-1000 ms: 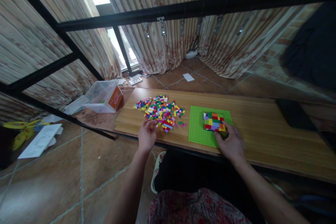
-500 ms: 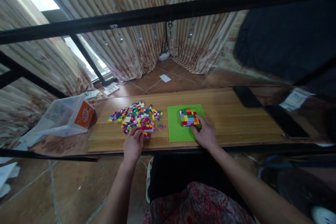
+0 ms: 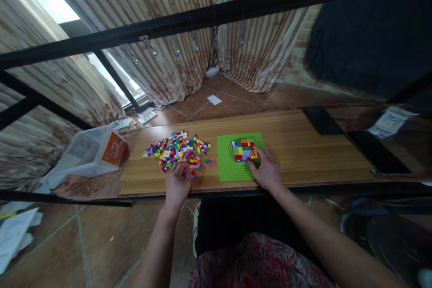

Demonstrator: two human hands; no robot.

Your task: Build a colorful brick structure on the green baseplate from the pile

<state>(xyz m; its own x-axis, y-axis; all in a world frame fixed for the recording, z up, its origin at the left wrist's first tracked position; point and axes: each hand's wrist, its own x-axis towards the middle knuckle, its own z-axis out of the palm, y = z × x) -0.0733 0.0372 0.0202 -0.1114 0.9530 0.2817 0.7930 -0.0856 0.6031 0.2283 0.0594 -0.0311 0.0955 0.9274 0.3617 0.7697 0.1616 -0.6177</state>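
Observation:
A block of many-coloured toy building bricks (image 3: 243,150) sits on a green studded baseplate (image 3: 225,170). My right hand (image 3: 269,172) holds the block's right side, thumb at its near edge and fingers at the far right corner. To the left lies a loose heap of small coloured bricks (image 3: 182,147). At the heap's near edge my left hand (image 3: 178,181) is closed, its fingertips pinched together. Whatever may be between those fingertips is too small to make out. A few red and purple bricks (image 3: 193,174) lie just right of that hand.
The wooden board (image 3: 290,144) carries all of this. Left of it stands a clear plastic bin (image 3: 87,148) with an orange label. Dark flat objects (image 3: 322,120) and a phone-like slab (image 3: 378,150) lie at the right. A black metal bar (image 3: 189,18) crosses beyond the board.
My left hand has drawn its fingers together at the heap's near edge, and the bricks by its fingertips have shifted. My right hand keeps its hold on the block. The view has tilted slightly.

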